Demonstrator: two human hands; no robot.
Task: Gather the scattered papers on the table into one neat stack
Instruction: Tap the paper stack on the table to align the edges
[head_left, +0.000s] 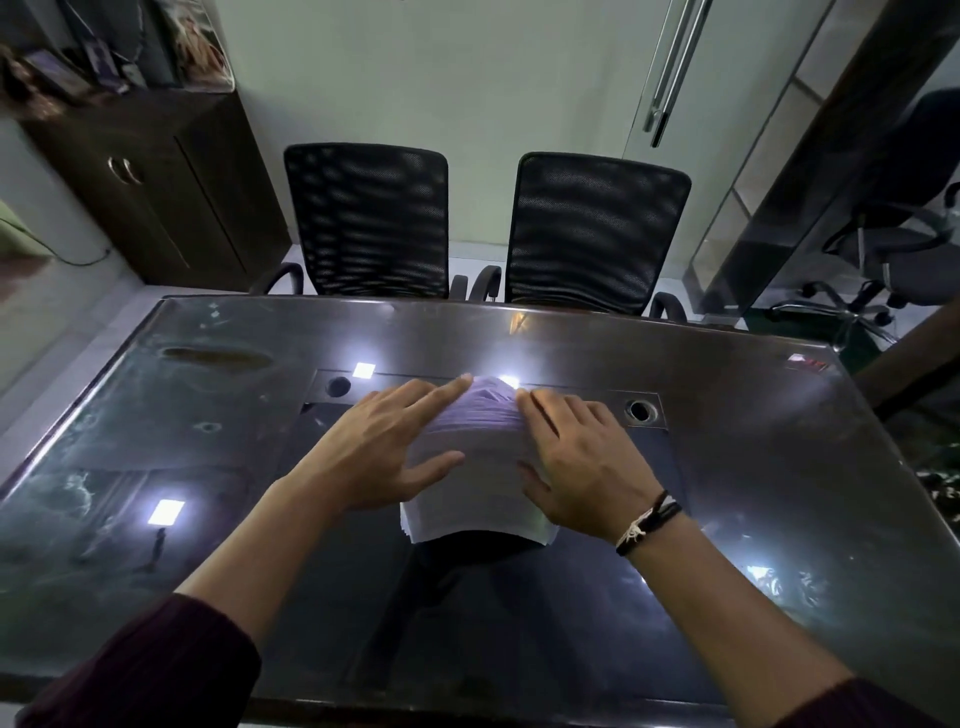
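1. A dark, glossy table (727, 467) fills the view and reflects ceiling lights; dark sleeves reach in from 7 and 5 o'clock.
2. At the table's middle lies a stack of papers (475, 499), its long axis running from 6 to 12 o'clock, the near edge slightly fanned.
3. The left hand (384, 452) rests on the stack's 9 o'clock side, fingers straight and spread, gripping nothing.
4. The right hand (576, 462), banded at the wrist, presses the 3 o'clock side, fingers likewise extended.
5. Beyond, at 12 o'clock, stand two mesh chairs (369, 218); a dark cabinet (156, 182) sits at 10 o'clock, doors closed, with blurred items on top.
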